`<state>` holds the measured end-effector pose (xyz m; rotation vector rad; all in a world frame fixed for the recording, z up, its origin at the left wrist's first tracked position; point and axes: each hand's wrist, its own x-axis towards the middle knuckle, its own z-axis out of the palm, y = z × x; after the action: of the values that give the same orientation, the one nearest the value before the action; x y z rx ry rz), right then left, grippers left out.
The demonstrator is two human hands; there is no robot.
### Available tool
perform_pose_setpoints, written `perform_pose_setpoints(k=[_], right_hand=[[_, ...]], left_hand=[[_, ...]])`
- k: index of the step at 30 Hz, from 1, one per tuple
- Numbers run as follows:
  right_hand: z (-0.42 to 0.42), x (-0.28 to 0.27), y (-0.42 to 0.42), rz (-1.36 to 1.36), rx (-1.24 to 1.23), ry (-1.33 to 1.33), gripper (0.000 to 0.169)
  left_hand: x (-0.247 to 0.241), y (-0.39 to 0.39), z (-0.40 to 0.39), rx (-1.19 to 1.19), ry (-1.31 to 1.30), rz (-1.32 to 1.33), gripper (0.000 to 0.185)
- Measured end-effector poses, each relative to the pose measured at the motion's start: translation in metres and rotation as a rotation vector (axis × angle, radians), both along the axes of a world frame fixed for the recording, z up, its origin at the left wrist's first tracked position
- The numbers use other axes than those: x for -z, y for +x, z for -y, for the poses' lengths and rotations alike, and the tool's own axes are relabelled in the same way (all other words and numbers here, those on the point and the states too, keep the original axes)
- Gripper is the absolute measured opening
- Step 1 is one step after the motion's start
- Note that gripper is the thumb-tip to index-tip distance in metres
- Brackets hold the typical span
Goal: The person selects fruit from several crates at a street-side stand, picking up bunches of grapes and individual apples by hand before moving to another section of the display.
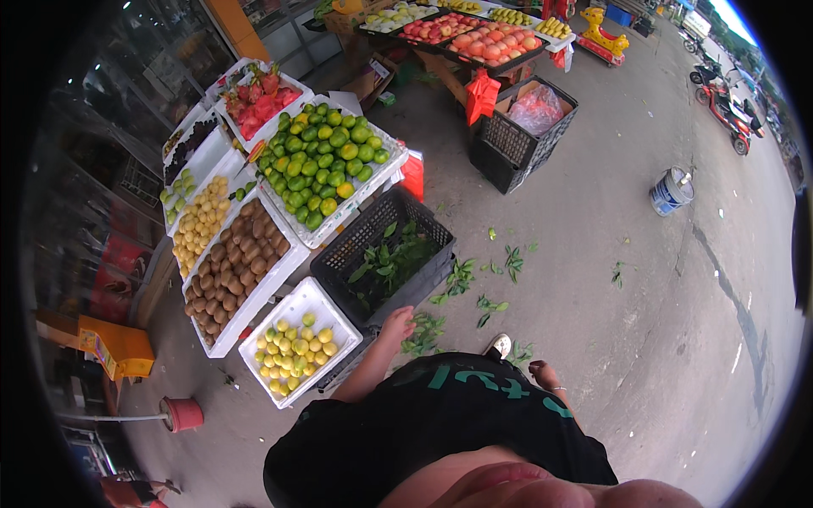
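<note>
My left hand (399, 325), with nothing visible in it, is beside the near corner of a black plastic crate (406, 292). Green leafy sprigs (390, 254) lie inside that crate. My right hand (543, 373) hangs at my other side with fingers curled, a bracelet at its wrist; whether it holds anything is unclear. Left of the crate, a white foam box (251, 346) holds yellow-green round fruit (298, 349). Green citrus fruit (321, 159) fills a tilted foam tray (389, 166), and brown kiwifruit (232, 273) fills another foam box (274, 289).
Loose leaves (460, 279) litter the pavement by my shoe (500, 346). Another black crate (527, 149) holds a plastic bag. A display of apples (492, 44) stands beyond. A paint bucket (671, 190) is at right, a red bucket (182, 414) at left. Another person (130, 492) is at lower left.
</note>
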<state>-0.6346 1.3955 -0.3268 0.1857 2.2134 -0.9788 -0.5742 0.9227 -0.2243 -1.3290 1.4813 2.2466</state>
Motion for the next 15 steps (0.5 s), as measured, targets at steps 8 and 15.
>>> perform_pose_setpoints(k=[8, 15], right_hand=[[-0.102, 0.028, -0.181, -0.131, 0.023, 0.257, 0.021], [-0.154, 0.079, -0.262, 0.019, 0.152, 0.270, 0.026]], left_hand=[[-0.027, -0.127, -0.079, -0.029, 0.039, -0.005, 0.034], [-0.027, -0.273, -0.090, 0.045, 0.038, 0.061, 0.032]])
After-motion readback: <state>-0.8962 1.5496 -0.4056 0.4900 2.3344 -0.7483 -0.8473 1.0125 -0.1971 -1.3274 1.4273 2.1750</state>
